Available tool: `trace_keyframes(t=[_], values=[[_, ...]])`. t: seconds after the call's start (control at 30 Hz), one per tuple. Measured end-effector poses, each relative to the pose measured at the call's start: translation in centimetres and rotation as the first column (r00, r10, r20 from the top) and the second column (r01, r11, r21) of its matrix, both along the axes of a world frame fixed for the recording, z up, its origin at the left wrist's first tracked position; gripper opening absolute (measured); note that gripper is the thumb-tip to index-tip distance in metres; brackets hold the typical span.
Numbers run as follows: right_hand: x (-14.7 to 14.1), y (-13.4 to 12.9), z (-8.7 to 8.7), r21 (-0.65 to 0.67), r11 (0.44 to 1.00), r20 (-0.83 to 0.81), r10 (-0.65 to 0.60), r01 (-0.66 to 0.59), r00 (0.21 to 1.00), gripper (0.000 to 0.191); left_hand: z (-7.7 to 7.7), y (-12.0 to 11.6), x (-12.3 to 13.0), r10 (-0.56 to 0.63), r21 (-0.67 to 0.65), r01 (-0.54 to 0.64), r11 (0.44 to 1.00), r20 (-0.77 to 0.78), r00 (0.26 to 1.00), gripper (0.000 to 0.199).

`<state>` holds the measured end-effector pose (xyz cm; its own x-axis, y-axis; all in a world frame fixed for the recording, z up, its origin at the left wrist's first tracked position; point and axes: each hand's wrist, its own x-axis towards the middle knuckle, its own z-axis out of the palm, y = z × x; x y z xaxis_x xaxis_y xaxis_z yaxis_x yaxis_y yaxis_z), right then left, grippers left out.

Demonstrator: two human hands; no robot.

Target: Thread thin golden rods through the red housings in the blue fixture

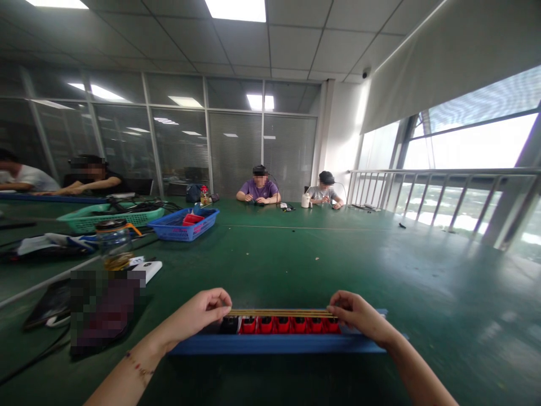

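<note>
A long blue tray (279, 344) lies across the near part of the green table. Inside it several red pieces (283, 325) stand in a row, with a black piece (230, 325) at their left end. Thin yellowish strips (276, 312) stretch above the row. My left hand (213, 306) pinches the strips' left end between thumb and fingers. At the right end, my right hand (344, 310) holds them in the same kind of pinch. Both hands are over the tray, palms turned inward.
On the green table (270, 265), a blue basket (183, 226) holds a red container. Further left are a green basket (112, 219), a glass jar (114, 245), a white object (151, 272) and a dark pouch (110, 316). People sit along the far side and at left.
</note>
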<state>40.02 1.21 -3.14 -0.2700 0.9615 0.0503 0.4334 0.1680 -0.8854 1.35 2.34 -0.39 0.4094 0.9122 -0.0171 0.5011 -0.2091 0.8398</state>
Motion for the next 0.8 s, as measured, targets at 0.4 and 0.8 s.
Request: trace_keyframes(t=[0.4, 0.8], values=[[0.00, -0.12, 0.02, -0.043, 0.999, -0.043, 0.031, -0.033, 0.999, 0.036, 0.09, -0.03, 0.09, -0.024, -0.010, 0.024, 1.000, 0.035, 0.999, 0.029], [-0.18, -0.31, 0.15, -0.066, 0.997, -0.069, 0.046, -0.050, 0.997, 0.036, 0.13, -0.24, -0.13, -0.073, -0.108, 0.086, 0.990, 0.121, 0.990, 0.025]])
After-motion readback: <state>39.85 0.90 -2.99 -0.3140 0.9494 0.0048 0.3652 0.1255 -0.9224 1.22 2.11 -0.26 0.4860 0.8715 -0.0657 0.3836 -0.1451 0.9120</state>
